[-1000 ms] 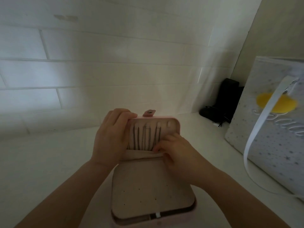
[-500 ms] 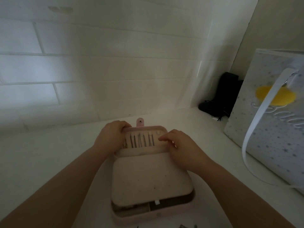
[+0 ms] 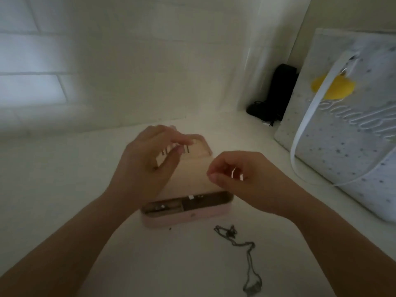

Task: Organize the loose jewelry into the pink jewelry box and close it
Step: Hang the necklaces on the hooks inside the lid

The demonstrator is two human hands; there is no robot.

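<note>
Pink jewelry box (image 3: 188,215) lies open on the white desk (image 3: 64,189), a chain necklace (image 3: 246,254) loose just in front. Left hand (image 3: 147,166) hovers over the lid, fingers curled, grip unclear; right hand (image 3: 242,181) pinches thumb to forefinger — contents too blurred to tell. Risk: closing could catch the lid's hanging pieces. Gift bag (image 3: 347,125) script — unreadable.

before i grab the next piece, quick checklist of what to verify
1. Pink jewelry box lid open: ok.
2. Loose necklace on the counter, in front of the box, untouched: ok.
3. Left hand clear of the box: not ok, its fingers are at the raised lid.
4. Right hand empty: cannot tell, fingers curled, blurred.
5. Front compartments have room: cannot tell, dark.
</note>
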